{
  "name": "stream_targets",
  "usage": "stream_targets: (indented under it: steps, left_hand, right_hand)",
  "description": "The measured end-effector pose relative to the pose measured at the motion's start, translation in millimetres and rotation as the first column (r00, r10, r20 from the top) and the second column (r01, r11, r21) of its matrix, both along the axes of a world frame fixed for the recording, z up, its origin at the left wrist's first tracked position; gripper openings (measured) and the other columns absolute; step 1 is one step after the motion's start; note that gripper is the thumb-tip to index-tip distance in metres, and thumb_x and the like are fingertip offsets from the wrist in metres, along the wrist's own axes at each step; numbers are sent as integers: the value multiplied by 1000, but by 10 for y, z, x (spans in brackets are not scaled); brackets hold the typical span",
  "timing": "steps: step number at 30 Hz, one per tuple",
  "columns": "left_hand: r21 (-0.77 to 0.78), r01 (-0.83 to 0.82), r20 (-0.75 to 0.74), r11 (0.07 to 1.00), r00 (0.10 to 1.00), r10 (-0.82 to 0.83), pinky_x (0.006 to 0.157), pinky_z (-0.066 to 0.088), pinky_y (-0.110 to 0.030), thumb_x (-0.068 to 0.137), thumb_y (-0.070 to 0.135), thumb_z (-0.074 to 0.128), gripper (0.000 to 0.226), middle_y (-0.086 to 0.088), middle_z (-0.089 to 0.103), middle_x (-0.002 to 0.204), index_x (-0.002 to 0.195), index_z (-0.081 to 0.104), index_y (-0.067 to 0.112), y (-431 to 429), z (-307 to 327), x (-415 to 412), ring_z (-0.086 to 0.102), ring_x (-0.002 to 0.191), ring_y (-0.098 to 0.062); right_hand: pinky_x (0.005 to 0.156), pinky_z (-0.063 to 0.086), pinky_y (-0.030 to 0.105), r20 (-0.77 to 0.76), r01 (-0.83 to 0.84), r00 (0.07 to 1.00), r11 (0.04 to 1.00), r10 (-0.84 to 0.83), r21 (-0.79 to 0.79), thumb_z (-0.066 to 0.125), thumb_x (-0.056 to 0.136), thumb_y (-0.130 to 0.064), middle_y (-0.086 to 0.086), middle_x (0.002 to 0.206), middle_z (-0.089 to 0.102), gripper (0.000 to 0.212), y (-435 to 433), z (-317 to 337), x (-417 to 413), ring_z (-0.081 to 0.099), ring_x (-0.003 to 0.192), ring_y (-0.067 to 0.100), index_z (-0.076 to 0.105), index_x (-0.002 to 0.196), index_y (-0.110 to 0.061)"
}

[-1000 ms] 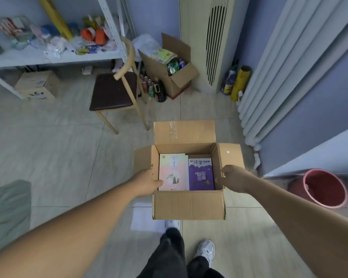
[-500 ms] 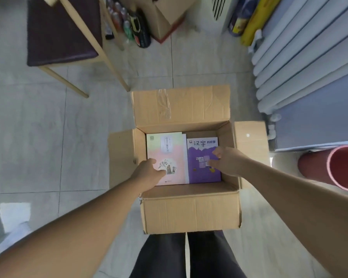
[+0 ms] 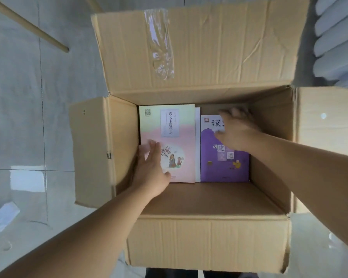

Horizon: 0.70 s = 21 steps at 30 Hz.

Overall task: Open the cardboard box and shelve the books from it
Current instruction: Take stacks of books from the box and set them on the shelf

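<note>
The cardboard box (image 3: pixel 207 241) stands open on the tiled floor, all flaps folded out, the far flap carrying torn clear tape. Two books lie flat side by side on its bottom: a pink and pale green book (image 3: pixel 177 135) on the left, a purple book (image 3: pixel 223 169) on the right, with a thin white edge between them. My left hand (image 3: pixel 152 167) rests flat on the pink book's near left corner, fingers spread. My right hand (image 3: pixel 236 130) lies over the top of the purple book, fingers apart, blurred. Neither hand grips anything.
A wooden chair leg (image 3: pixel 28 27) slants across the floor at the top left. White radiator ribs (image 3: pixel 338 37) stand at the top right. A scrap of white paper (image 3: pixel 2 219) lies on the floor at the left. My dark trousers (image 3: pixel 169 274) show under the box.
The view has dropped close over the box. Both hands left the side walls and reached inside, the left onto the pink book, the right sliding toward the purple book's far end.
</note>
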<state>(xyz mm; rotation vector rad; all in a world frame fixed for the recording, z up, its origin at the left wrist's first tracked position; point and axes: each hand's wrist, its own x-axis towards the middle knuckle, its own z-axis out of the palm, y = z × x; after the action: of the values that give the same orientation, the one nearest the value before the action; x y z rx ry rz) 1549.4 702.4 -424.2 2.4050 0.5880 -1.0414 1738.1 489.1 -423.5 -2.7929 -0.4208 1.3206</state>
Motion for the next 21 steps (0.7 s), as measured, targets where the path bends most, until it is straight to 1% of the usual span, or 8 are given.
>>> stream_targets:
  steps: [2, 5, 8, 10, 12, 14, 18, 21]
  left_hand:
    - [-42, -3, -21, 999, 1000, 2, 128, 24, -42, 98, 28, 64, 93, 11, -2, 179, 169, 5, 29, -2, -3, -52, 4, 164, -37]
    - [-117, -112, 26, 987, 993, 116, 121, 38, -40, 96, 26, 68, 92, 20, 5, 177, 165, 10, 43, -27, 49, -69, 32, 157, -30]
    - [-132, -363, 42, 922, 928, 371, 127, 23, -30, 96, 26, 71, 96, 8, -5, 178, 169, 8, 28, -14, 16, 35, 14, 163, -16]
    - [-121, -487, 11, 865, 871, 492, 129, 23, -41, 94, 30, 72, 99, 1, 5, 178, 170, 8, 23, -2, -38, 120, 17, 162, -20]
    - [-118, -532, 7, 839, 844, 536, 127, 28, -45, 92, 29, 73, 99, -2, 17, 175, 169, 12, 20, -24, -50, 165, 25, 160, -23]
    - [-118, -547, 1, 829, 835, 551, 125, 29, -41, 92, 26, 74, 97, -2, 21, 174, 168, 15, 18, -53, -23, 196, 29, 157, -22]
    - [-138, -581, -5, 802, 810, 586, 124, 24, -34, 96, 28, 71, 94, -1, 19, 176, 169, 13, 16, -80, 26, 263, 26, 159, -20]
    - [-164, -615, -16, 771, 784, 621, 124, 21, -30, 103, 35, 64, 87, 0, 17, 177, 170, 12, 15, -96, 47, 272, 23, 161, -17]
  right_hand:
    - [124, 25, 46, 59, 10, 998, 1000, -10, 2, 55, 100, -54, 20, 154, 39, 66, 26, -64, -10, 32, 147, 41, 46, 151, -13]
    - [117, 33, 46, 79, 56, 995, 998, -56, -1, 50, 99, -62, 21, 144, 45, 62, 46, -102, 41, 40, 138, 41, 58, 135, -12]
    - [115, 32, 46, 52, 141, 988, 988, -144, 58, 50, 99, -62, 17, 139, 52, 50, 51, -102, 100, 42, 136, 39, 62, 117, -18]
    - [113, 31, 45, 60, 212, 974, 972, -219, 100, 51, 98, -61, 13, 132, 56, 41, 48, -57, 121, 44, 133, 37, 62, 102, -22]
    - [111, 30, 45, 54, 240, 967, 961, -249, 136, 51, 97, -63, 4, 112, 65, 42, 30, 18, 126, 50, 122, 33, 59, 92, -22]
    - [109, 30, 44, 15, 242, 969, 957, -248, 159, 48, 99, -65, -4, 81, 66, 46, -4, 90, 122, 56, 100, 28, 55, 91, -21]
    - [80, 37, 37, 117, 124, 981, 965, -154, 230, 41, 100, -71, 4, 68, 67, 62, -88, 209, 58, 62, 82, 35, 64, 88, -14]
    - [63, 32, 33, 234, 120, 949, 927, -213, 356, 47, 100, -67, 10, 66, 64, 64, -149, 296, 40, 62, 71, 36, 67, 82, -8]
